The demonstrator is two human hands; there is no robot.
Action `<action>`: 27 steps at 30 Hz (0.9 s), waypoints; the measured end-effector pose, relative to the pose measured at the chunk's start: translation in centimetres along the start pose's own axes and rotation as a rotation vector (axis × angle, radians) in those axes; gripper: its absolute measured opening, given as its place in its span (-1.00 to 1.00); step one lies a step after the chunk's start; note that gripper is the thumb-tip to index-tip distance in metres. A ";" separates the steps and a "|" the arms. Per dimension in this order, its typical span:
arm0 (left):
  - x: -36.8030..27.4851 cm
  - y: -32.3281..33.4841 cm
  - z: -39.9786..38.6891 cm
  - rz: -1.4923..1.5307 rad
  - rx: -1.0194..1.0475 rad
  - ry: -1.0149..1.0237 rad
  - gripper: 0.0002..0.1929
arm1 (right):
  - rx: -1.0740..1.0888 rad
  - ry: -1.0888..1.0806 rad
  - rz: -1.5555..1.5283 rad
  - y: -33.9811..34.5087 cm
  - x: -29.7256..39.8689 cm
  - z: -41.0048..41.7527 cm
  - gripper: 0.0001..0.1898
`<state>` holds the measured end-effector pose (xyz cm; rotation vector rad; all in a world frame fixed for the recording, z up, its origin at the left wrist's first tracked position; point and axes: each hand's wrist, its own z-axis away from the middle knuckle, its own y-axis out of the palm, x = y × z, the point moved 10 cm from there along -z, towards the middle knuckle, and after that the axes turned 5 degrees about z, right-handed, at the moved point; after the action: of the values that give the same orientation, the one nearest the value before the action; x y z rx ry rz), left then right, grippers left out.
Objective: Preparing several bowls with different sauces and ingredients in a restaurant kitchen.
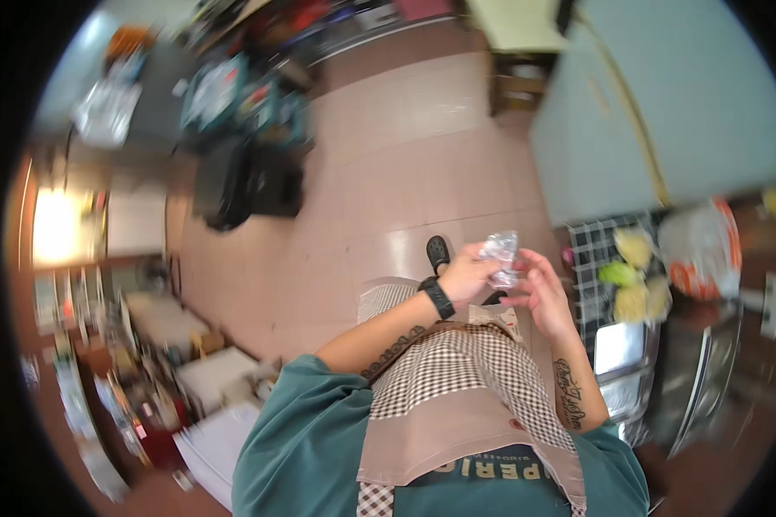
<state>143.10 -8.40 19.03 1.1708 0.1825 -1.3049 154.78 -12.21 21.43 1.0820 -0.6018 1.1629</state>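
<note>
My left hand [467, 270], with a dark watch on its wrist, grips a crumpled piece of clear plastic [502, 257], perhaps a small bag. What is inside the plastic, if anything, cannot be made out. Just to the right of it is my right hand [543, 298], its fingers apart and bent toward the plastic's edge. Whether a fingertip touches it is unclear. Both hands are in front of my checked apron [446, 362], above the tiled floor [388, 194].
At right, a dark grid-patterned surface [585, 271] bears bagged yellowish food [632, 304] and a green item [619, 274], beside a white and orange plastic bag [698, 252]. Metal containers [621, 349] adjoin it. A pale fridge-like cabinet [595, 116] rises behind. Teal baskets [216, 94] are at upper left.
</note>
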 end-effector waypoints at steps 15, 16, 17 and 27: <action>-24.0 -37.8 30.5 -1.193 -0.473 0.771 -0.57 | 0.522 0.445 0.150 48.9 -18.7 -16.6 -0.62; -25.3 -40.6 32.1 -1.170 -0.469 0.703 -0.53 | 0.523 0.428 0.209 52.3 -19.3 -17.6 -0.65; -26.9 -42.4 33.7 -1.178 -0.473 0.729 -0.48 | 0.486 0.402 0.175 55.3 -19.2 -18.8 -0.70; -34.4 -60.6 38.1 -1.346 -0.698 0.676 -0.58 | 0.624 0.484 0.235 78.9 -25.9 -29.2 -0.85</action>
<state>64.13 -3.75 26.29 0.7530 2.0132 -1.6218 68.53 4.35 16.14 1.1973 0.0318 1.8178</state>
